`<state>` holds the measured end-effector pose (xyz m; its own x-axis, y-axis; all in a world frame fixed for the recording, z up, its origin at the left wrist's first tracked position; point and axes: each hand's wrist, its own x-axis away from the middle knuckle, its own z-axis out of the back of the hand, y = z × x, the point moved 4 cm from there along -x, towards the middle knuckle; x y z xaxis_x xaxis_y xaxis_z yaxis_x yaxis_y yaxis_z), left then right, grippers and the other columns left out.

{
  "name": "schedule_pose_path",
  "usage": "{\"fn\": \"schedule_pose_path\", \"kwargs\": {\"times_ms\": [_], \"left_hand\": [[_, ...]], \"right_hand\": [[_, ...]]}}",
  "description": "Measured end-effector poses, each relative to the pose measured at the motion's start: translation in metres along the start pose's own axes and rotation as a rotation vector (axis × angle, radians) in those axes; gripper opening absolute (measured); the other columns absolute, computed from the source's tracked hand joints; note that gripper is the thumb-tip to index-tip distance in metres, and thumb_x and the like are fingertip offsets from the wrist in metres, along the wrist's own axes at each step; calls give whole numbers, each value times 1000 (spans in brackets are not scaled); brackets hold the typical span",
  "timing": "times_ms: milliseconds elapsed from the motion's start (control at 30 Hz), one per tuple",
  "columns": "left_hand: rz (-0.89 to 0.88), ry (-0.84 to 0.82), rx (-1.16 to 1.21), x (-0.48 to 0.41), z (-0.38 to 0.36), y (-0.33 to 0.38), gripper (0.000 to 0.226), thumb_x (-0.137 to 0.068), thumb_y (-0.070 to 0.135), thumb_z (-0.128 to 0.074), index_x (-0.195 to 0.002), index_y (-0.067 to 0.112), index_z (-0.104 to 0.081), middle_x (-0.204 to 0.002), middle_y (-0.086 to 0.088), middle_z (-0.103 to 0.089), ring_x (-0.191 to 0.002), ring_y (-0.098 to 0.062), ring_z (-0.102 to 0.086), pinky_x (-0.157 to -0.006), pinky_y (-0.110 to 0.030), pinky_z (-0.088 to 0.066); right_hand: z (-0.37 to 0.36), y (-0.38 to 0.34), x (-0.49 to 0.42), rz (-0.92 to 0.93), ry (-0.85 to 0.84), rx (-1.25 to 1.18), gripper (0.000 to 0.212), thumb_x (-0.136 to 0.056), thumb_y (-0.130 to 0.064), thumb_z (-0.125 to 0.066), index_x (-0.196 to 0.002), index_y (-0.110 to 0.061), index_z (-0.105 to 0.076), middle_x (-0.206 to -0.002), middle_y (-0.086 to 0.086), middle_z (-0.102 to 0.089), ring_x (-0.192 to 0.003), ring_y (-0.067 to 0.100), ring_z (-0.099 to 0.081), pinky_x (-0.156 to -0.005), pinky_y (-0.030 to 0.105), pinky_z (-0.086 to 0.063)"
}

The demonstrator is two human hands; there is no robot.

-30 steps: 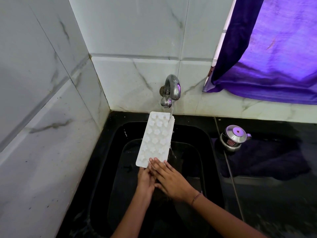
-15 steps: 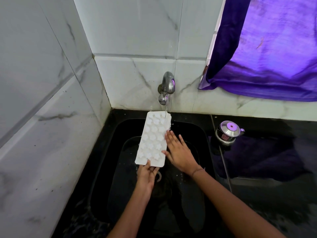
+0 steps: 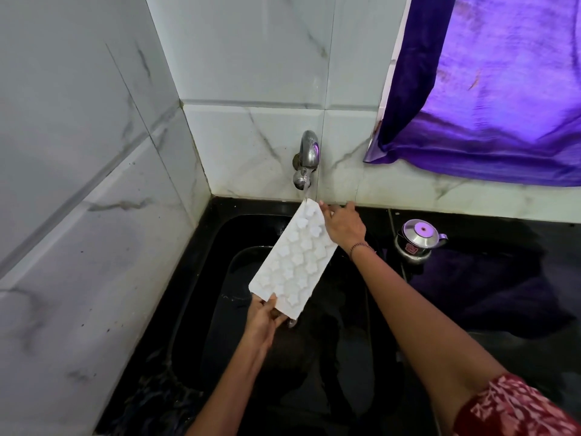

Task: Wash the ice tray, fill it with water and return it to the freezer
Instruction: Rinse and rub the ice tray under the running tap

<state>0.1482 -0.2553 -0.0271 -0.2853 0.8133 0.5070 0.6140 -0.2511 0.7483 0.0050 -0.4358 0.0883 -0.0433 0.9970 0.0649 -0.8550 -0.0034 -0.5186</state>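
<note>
A white ice tray [image 3: 294,262] with star-shaped moulds hangs tilted over the black sink [image 3: 220,247], its far end under the running steel tap [image 3: 306,160]. My left hand [image 3: 265,316] grips the tray's near edge, thumb on top. My right hand [image 3: 342,226] lies along the tray's far right edge beside the water stream, fingertips at the top corner. Whether those fingers curl round the edge is not clear.
A small steel pot with a lid [image 3: 419,237] stands on the black counter to the right of the sink, next to a dark cloth [image 3: 487,291]. A purple curtain [image 3: 503,89] hangs at the upper right. White marble tile walls [image 3: 78,215] close the left and back.
My right hand slid from the tray's near end up along its right side to the far corner. The tray swung so its far end points more to the right.
</note>
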Motion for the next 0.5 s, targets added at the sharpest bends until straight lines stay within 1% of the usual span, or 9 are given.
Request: {"fn": "schedule_pose_path", "kwargs": {"times_ms": [100, 133, 200, 233, 300, 367, 433, 467, 500], "left_hand": [[-81, 5, -85, 0, 8, 7, 23, -96, 1, -43, -116, 13, -48, -103, -3, -62, -89, -20, -62, -66, -36, -56], [-119, 13, -125, -1, 12, 9, 24, -95, 1, -44, -117, 11, -49, -103, -3, -62, -91, -19, -62, -67, -34, -56], [-216, 28, -211, -5, 21, 15, 25, -93, -3, -47, -114, 10, -53, -101, -4, -63, -90, -21, -62, -70, -31, -58], [-273, 37, -278, -6, 24, 20, 25, -91, -5, -50, -107, 13, -57, -96, -5, -64, -88, -23, -61, -72, -34, -56], [-364, 45, -435, -10, 29, 32, 30, -88, -5, -56, -89, 23, -65, -89, -4, -65, -87, -25, -59, -77, -40, -50], [-388, 82, -492, -18, 33, 44, 31, -85, -2, -62, -84, 28, -67, -105, -3, -66, -101, -24, -60, -92, -42, -47], [-441, 116, -565, -23, 31, 57, 29, -79, -2, -69, -81, 27, -67, -126, -5, -57, -117, -22, -55, -105, -39, -41], [-457, 120, -602, -24, 29, 63, 30, -74, -4, -72, -80, 26, -67, -130, -5, -53, -116, -19, -55, -104, -35, -42], [-460, 116, -613, -25, 27, 66, 34, -71, -7, -74, -83, 23, -68, -131, -5, -51, -109, -15, -58, -98, -27, -46]], "right_hand": [[4, 9, -4, -145, -136, -123, 73, -90, -69, -19, -125, -16, -54, -119, 15, -60, -108, 33, -58, -83, 35, -43], [5, 12, -5, -167, -157, -194, 75, -88, -71, -19, -123, -15, -54, -109, 15, -64, -95, 30, -63, -78, 33, -46], [6, 17, -1, -219, -225, -374, 79, -83, -77, -21, -118, -13, -53, -88, 13, -65, -63, 21, -64, -57, 28, -53], [5, 20, 0, -243, -276, -459, 79, -82, -78, -22, -117, -13, -50, -85, 14, -65, -57, 20, -64, -52, 27, -55], [5, 24, 4, -309, -402, -619, 66, -83, -77, -24, -112, -19, -38, -84, 18, -64, -54, 21, -67, -51, 28, -57], [5, 29, 7, -377, -524, -736, 52, -90, -66, -31, -114, -20, -33, -81, 19, -63, -51, 22, -68, -45, 23, -54], [5, 35, 9, -376, -584, -806, 38, -97, -47, -41, -118, -15, -37, -84, 18, -63, -55, 22, -68, -47, 21, -54], [4, 39, 8, -349, -584, -837, 30, -98, -36, -45, -117, -14, -40, -86, 15, -63, -58, 21, -69, -50, 22, -55], [3, 43, 8, -321, -562, -874, 24, -98, -28, -47, -116, -14, -41, -88, 12, -62, -62, 20, -68, -53, 24, -56]]}}
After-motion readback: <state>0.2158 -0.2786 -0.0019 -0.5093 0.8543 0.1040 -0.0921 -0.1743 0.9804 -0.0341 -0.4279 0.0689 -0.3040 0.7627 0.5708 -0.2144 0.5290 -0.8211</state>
